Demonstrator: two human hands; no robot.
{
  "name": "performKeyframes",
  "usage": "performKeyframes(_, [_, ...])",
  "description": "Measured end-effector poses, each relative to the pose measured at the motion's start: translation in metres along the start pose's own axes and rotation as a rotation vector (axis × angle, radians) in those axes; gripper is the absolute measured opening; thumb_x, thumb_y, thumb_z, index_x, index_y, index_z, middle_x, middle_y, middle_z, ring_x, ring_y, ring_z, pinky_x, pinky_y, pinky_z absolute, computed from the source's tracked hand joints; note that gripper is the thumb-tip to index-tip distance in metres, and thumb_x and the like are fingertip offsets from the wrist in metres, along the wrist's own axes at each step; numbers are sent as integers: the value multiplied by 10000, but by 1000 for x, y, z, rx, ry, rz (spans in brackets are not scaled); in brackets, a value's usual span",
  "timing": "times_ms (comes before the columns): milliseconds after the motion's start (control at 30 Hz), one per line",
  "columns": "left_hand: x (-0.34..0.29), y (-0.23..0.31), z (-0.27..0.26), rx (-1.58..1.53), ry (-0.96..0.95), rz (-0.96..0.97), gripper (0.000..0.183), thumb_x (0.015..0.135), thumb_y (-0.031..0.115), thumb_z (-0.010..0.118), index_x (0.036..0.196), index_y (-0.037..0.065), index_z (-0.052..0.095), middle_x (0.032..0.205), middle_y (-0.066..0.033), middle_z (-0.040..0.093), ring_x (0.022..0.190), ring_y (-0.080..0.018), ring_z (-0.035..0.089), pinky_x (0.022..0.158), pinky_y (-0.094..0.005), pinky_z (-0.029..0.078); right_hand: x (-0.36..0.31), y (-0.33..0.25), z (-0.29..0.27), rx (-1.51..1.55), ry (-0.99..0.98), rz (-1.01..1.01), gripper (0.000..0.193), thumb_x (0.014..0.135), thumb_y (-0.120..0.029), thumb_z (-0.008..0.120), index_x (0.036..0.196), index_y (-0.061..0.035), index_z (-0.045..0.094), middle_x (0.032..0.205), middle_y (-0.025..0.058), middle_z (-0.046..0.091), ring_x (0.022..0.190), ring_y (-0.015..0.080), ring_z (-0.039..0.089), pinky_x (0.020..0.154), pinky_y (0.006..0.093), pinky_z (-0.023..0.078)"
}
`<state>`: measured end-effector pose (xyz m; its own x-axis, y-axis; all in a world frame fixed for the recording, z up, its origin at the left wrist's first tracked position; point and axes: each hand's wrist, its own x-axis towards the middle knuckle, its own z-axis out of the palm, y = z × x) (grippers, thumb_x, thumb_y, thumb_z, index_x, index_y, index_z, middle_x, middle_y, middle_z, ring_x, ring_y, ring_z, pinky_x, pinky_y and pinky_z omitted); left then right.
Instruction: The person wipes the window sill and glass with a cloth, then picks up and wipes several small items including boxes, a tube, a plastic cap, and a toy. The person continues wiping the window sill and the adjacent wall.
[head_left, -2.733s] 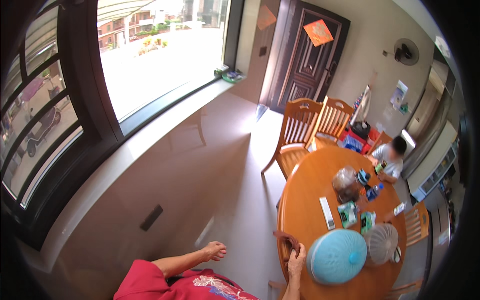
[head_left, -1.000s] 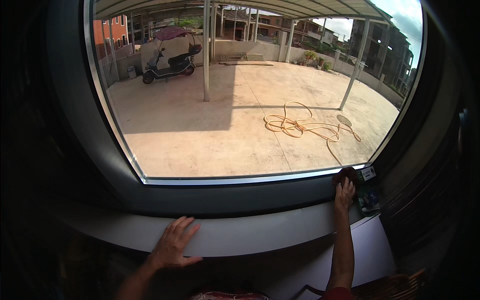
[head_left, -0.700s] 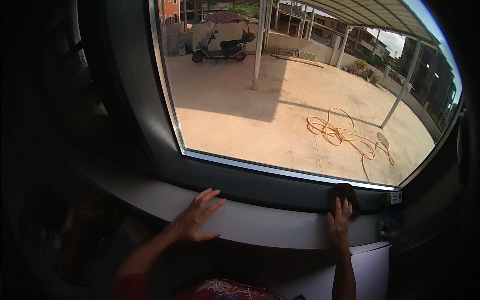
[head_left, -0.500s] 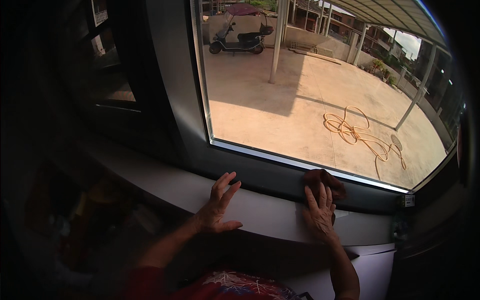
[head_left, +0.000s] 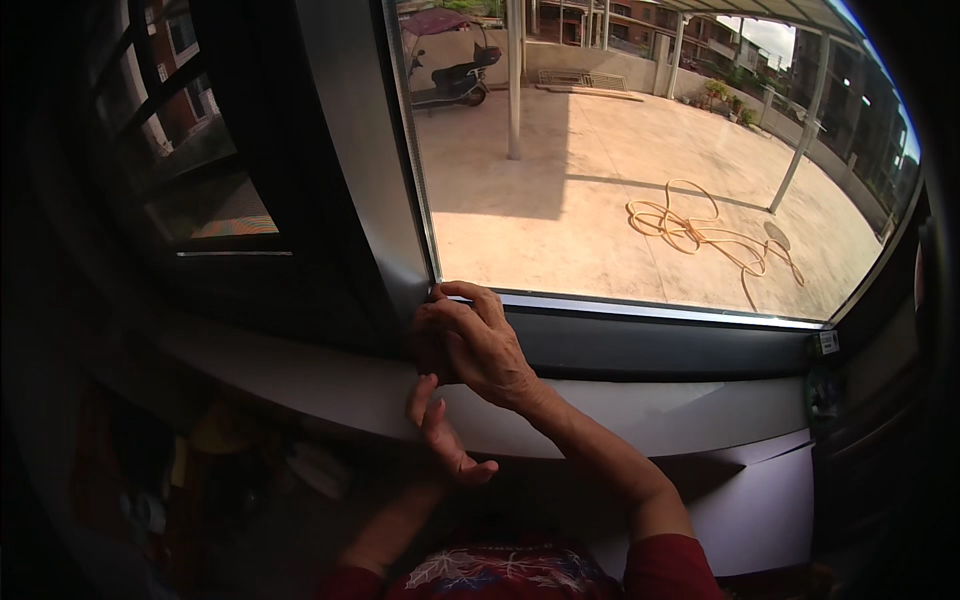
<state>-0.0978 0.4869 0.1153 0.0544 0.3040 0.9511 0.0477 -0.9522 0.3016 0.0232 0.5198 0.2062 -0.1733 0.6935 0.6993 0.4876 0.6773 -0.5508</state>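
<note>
My right hand (head_left: 485,345) is closed on a dark brown cloth (head_left: 432,348) at the lower left corner of a window. Its fingertips reach the bright metal edge where the grey frame (head_left: 640,340) meets the glass. Much of the cloth is hidden in shadow and behind the hand. Below it, my left hand (head_left: 448,440) is held with fingers apart and nothing in it, in front of the white sill (head_left: 640,412).
A small box (head_left: 825,343) stands at the sill's right end. A dark window sash (head_left: 230,170) is on the left. Outside the glass are a coiled yellow hose (head_left: 690,230), a scooter (head_left: 450,82) and a white post (head_left: 514,90). Shadowed items lie lower left.
My right hand has carried the cloth left along the frame to the window's corner. The left hand has dropped lower, and the view has shifted to the right.
</note>
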Motion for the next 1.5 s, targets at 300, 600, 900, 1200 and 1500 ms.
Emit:
performKeyframes(300, [8, 10, 14, 22, 165, -176, 772, 875, 555, 461, 1385, 1, 294, 1424, -220, 298, 1313, -335, 317, 1097, -485, 218, -35, 6, 25, -495, -260, -43, 587, 807, -166, 557, 1352, -28, 392, 1244, 153, 458, 1151, 305, 441, 912, 380, 380])
performKeyframes(600, [16, 8, 4, 20, -128, -590, 362, 873, 134, 511, 1193, -33, 488, 1307, -166, 424, 1246, -283, 371, 1072, -421, 251, -126, 3, -86, -823, -90, 239, 185, 811, -151, 568, 986, -102, 603, 881, 78, 523, 845, 218, 508, 709, 349, 379])
performKeyframes(900, [24, 17, 11, 342, -525, -431, 325, 781, 84, 617, 1086, 4, 536, 1306, -144, 418, 1244, -309, 362, 1046, -463, 273, -240, -12, -254, -1272, 231, 803, 190, 723, -181, 624, 876, -69, 615, 983, 98, 528, 914, 258, 521, 741, 410, 390])
performKeyframes(1200, [83, 96, 140, 111, -752, -9, 360, 667, 21, 709, 999, 46, 573, 1214, -151, 494, 1151, -324, 451, 973, -446, 354, -318, 3, -347, -1362, 332, 665, 491, 749, -207, 614, 1234, -165, 552, 1082, 121, 526, 950, 317, 531, 730, 478, 461])
performKeyframes(1500, [99, 187, 451, -282, -782, 137, 420, 774, 115, 701, 1151, 31, 535, 1188, -171, 551, 1119, -322, 526, 944, -400, 442, -321, 2, -359, -1032, 197, 308, 337, 811, -206, 626, 1134, -188, 535, 994, 85, 530, 912, 270, 564, 701, 421, 454])
